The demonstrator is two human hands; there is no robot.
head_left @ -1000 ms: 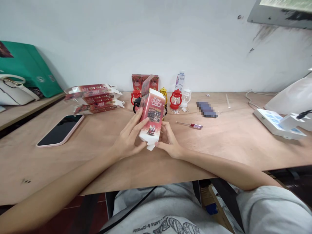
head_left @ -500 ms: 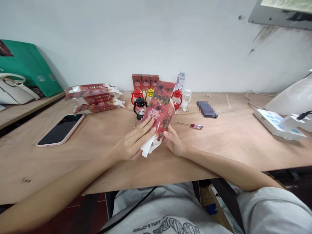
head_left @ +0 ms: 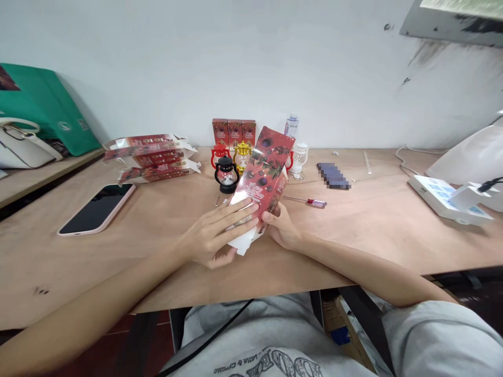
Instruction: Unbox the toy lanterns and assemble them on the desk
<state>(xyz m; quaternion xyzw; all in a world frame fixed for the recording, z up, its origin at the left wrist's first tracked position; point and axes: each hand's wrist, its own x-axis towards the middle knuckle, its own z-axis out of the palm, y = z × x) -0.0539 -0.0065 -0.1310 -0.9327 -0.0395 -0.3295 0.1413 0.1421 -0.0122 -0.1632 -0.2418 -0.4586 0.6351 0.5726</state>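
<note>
A red printed carton (head_left: 263, 167) is tilted up to the right between my hands, its white end flaps at the bottom. My left hand (head_left: 220, 230) holds its lower left side, fingers laid across the front and thumb near the flaps. My right hand (head_left: 281, 225) grips the lower right side, thumb in front, other fingers partly hidden. Behind the carton stand small lanterns: a black one (head_left: 227, 175), a gold one (head_left: 242, 154), a red one (head_left: 219, 153) and a white one (head_left: 301, 156). Another red lantern is mostly hidden by the carton.
Flattened cartons (head_left: 153, 157) are piled at the back left, above a phone (head_left: 98, 209). Three upright boxes (head_left: 234, 132) and a bottle (head_left: 291, 125) stand by the wall. A screwdriver (head_left: 316, 203), a dark pixelated object (head_left: 334, 176) and a power strip (head_left: 448, 199) are on the right.
The carton's top has swung to the right, covering more of the right red lantern and uncovering the gold one. My left thumb now shows below the fingers, near the flaps.
</note>
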